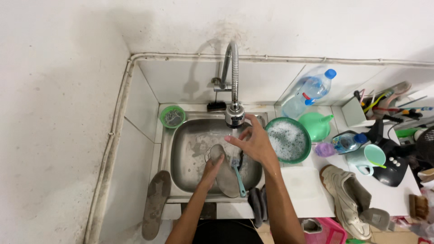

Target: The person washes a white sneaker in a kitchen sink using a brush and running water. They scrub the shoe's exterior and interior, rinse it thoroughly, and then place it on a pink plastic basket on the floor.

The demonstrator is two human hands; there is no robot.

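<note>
the left hand [212, 168] is closed around a grey shoe insole [224, 174], holding it over the steel sink [181, 158] with its long side running toward the near rim. the right hand [253, 143] is up by the tap head [235, 118], fingers spread and loosely curled, holding nothing that can be made out; it sits just under and beside the nozzle of the bendy metal tap. a brush with a light blue handle [239, 178] lies in the sink touching the insole's right edge. a second insole [155, 203] rests on the ledge left of the sink, and a dark pair [257, 205] hangs over the near edge. a green bowl of suds [288, 140] stands just right of the sink on the desk [303, 190]. behind it are a clear water bottle with a blue cap [309, 91] and a green funnel [316, 124]. a pale worn shoe [346, 199] lies on the desk's near right side. a small green dish with a scourer [172, 116] sits at the sink's back left corner.
</note>
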